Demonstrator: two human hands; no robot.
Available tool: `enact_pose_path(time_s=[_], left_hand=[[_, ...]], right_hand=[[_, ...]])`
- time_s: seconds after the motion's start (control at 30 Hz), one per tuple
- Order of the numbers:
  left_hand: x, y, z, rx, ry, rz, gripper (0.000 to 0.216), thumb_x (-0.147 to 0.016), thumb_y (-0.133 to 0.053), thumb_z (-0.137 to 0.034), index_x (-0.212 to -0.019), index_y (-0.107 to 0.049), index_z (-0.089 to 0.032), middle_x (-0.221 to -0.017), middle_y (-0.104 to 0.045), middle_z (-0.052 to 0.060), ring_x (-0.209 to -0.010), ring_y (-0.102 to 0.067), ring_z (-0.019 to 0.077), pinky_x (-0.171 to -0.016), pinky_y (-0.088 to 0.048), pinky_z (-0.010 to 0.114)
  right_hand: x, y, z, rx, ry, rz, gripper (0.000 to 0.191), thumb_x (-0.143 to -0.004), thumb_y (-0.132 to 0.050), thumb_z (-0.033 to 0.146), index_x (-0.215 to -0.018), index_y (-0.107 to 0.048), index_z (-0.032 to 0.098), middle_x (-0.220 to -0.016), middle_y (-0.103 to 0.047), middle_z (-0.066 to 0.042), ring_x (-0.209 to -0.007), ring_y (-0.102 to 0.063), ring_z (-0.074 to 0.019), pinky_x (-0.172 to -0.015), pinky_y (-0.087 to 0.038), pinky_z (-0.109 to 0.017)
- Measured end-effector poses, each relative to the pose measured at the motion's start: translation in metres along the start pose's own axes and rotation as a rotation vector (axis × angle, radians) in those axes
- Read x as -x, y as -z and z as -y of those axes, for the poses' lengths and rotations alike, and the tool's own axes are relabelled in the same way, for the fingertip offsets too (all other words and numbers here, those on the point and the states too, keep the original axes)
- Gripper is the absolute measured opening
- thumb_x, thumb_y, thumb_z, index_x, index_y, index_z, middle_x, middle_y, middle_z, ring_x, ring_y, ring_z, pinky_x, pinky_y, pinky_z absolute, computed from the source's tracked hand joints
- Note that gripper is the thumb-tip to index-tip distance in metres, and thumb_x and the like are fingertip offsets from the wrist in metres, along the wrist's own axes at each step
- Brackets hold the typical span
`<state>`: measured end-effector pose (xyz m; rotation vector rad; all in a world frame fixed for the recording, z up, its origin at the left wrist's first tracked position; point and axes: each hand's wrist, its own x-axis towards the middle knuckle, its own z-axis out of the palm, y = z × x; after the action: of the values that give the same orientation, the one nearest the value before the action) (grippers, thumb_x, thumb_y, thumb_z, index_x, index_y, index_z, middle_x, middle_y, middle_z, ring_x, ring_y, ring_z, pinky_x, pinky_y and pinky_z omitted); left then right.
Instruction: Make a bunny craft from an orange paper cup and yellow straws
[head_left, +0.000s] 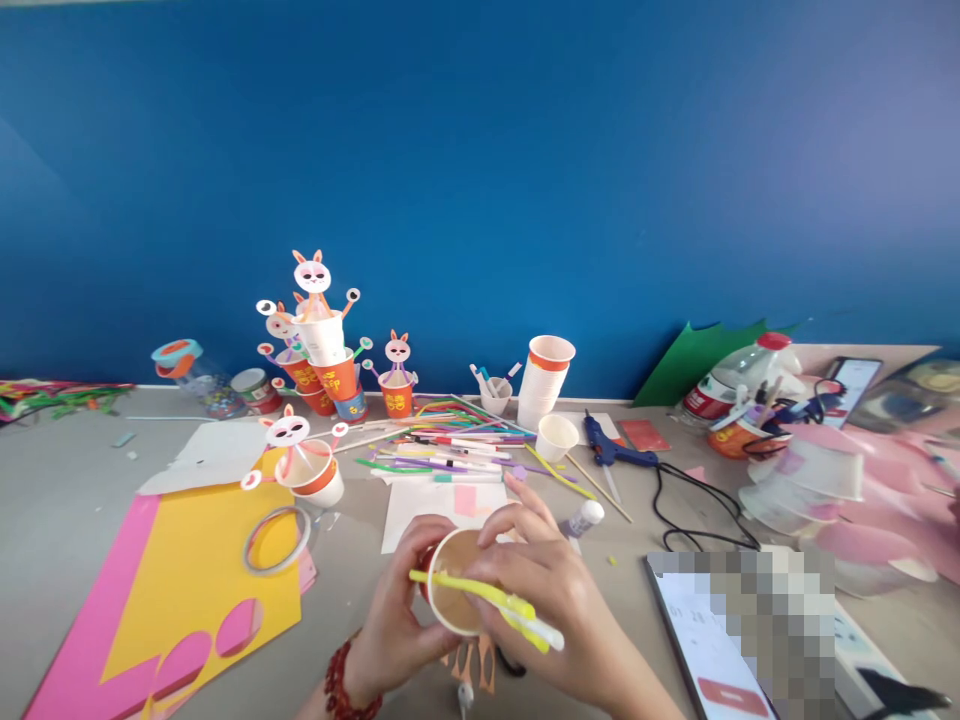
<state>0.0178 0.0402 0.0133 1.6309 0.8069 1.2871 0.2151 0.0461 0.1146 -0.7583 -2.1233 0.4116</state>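
Note:
My left hand (397,620) wraps around a paper cup (454,590), orange outside and pale inside, with its mouth tipped toward me. My right hand (547,590) rests its fingers on the cup's rim and pinches a yellow straw (480,595) that lies across the opening. An orange paper cut-out with a jagged edge (472,662) hangs under the cup. A red bead bracelet (341,685) sits on my left wrist. Both hands hover low over the grey table (67,520).
Rabbit-faced cup figures (319,340) stand stacked at the back left. Nearby lie yellow and pink paper sheets (187,580), a tape ring (276,540), scattered straws and pens (450,450), a stack of cups (544,380), a blue glue gun (611,450), a glue stick (581,520) and a tablet (735,640).

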Motion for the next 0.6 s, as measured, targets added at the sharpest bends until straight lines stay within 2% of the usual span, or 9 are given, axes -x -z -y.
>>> enact_pose_path(time_s=[0.17, 0.33, 0.6], left_hand=[[-0.0003, 0.0019, -0.0009, -0.017, -0.012, -0.009, 0.065, -0.075, -0.08, -0.026, -0.131, -0.05, -0.031, -0.127, -0.052, 0.009, -0.125, -0.049, 0.0327, -0.086, -0.053, 0.033], [-0.004, 0.0037, -0.0039, -0.036, -0.044, -0.014, 0.063, -0.076, -0.078, -0.023, -0.131, -0.05, -0.031, -0.125, -0.052, 0.009, -0.123, -0.049, 0.0314, -0.085, -0.052, 0.032], [-0.0037, 0.003, -0.0038, -0.039, -0.05, -0.003, 0.063, -0.075, -0.079, -0.024, -0.131, -0.05, -0.031, -0.124, -0.053, 0.009, -0.122, -0.05, 0.0312, -0.088, -0.052, 0.034]], right_hand=[[-0.0003, -0.0003, 0.0017, -0.03, -0.009, 0.008, 0.023, -0.079, -0.065, 0.004, -0.094, -0.066, 0.022, -0.075, -0.069, 0.001, -0.088, -0.066, -0.019, -0.121, -0.023, -0.054], [-0.002, 0.0013, 0.0031, -0.053, -0.03, 0.048, 0.019, -0.079, -0.064, 0.005, -0.089, -0.068, 0.021, -0.085, -0.068, -0.002, -0.086, -0.066, -0.0172, -0.121, -0.022, -0.053], [0.0017, -0.0005, -0.0028, -0.099, -0.098, 0.091, 0.013, -0.081, -0.066, 0.009, -0.087, -0.067, 0.021, -0.085, -0.067, -0.001, -0.091, -0.065, -0.0179, -0.122, -0.019, -0.053]])
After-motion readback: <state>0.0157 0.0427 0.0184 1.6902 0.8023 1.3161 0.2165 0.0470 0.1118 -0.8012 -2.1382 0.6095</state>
